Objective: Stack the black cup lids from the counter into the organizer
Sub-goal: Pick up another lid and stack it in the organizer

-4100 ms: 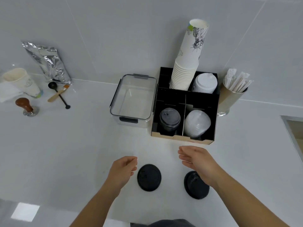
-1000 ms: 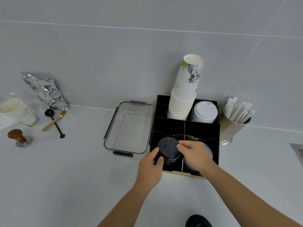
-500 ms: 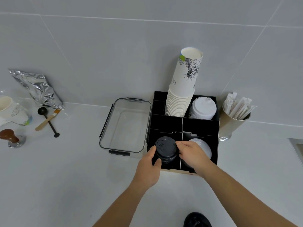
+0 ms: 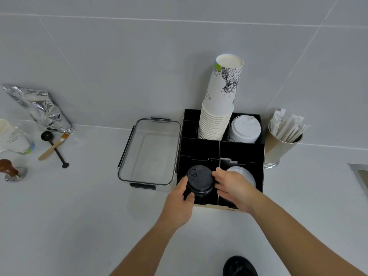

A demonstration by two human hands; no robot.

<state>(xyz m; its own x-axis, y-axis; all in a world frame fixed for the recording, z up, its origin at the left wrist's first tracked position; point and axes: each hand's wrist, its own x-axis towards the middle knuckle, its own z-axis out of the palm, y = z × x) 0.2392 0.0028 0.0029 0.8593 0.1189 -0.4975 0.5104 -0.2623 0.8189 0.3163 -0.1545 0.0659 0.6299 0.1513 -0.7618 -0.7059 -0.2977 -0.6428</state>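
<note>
Item — black lid (image 4: 199, 179): seated on top of the black lid stack in the front-left compartment of the organizer (image 4: 242, 154), lower in its slot than half a second ago, when it rode a little higher between the fingers. Four seconds ago it lay on the table in front of the organizer, one of two.

Grip — left hand (image 4: 179, 202) with thumb and fingers clamped on the lid's left rim; right hand (image 4: 232, 188) pinching its right rim, fingers closed on it. Neither has let go yet.

Remaining — second black lid (image 4: 240, 265), alone on the table at its near edge, well apart from the organizer. Judged: one lid is nearly placed, one is left to fetch.

Adjacent — clear lids in the front-right compartment, partly under the right hand; paper cup stack (image 4: 220, 108) and white lids (image 4: 244, 129) in the rear compartments; clear container (image 4: 149, 152) just beside the organizer's left wall.
</note>
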